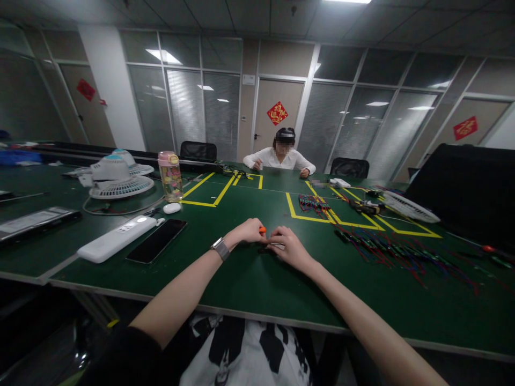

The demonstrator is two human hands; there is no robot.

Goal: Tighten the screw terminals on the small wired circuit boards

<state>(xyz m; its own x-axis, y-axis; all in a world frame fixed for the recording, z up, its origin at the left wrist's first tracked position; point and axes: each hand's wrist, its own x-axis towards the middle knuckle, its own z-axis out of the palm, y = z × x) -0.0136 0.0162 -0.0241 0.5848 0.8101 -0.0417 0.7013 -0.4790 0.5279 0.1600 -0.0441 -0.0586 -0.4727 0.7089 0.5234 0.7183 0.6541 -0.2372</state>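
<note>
Over the green tabletop [241,279], my two hands meet near the middle. My left hand [246,231], below a watch [220,249], is closed around a small thing with an orange end [263,230]; its kind is hidden by the fingers. Close beside it, my right hand [290,247] has its fingers pinched together, and what lies in them is too small to name. A small dark piece [263,250] shows beneath the fingertips, partly covered.
To the left are a black phone [157,241], a white power strip [118,239], a pink-lidded bottle [170,176] and a white fan [116,179]. Several wired circuit boards [402,249] spread to the right, with another bundle [314,203] farther back. A person [280,155] sits opposite.
</note>
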